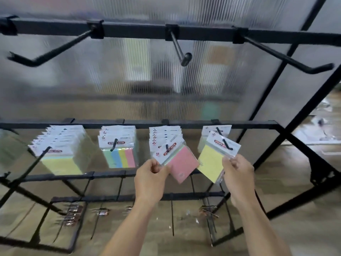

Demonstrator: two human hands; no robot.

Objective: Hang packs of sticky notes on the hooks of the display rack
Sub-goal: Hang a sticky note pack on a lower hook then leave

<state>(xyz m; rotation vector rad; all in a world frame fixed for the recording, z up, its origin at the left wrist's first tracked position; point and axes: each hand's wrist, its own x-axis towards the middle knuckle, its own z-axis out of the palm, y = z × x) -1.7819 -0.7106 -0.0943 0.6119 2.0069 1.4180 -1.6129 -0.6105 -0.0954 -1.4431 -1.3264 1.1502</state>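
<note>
Left grip (151, 173) pinches the pink pack (182, 163) at its left edge; right grip (238, 170) pinches the yellow pack (210, 161) at its right edge. Both headers sit just above the grips, at the hooks (226, 145). Judged light, film slippery, card bendable: hold near the hole.

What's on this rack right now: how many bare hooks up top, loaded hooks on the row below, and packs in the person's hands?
Bare hooks on the top bar: 3
Loaded hooks clearly seen on the row below: 4
Packs in hands: 2, a pink pack in the left hand, a yellow pack in the right hand
Total: 9
</note>
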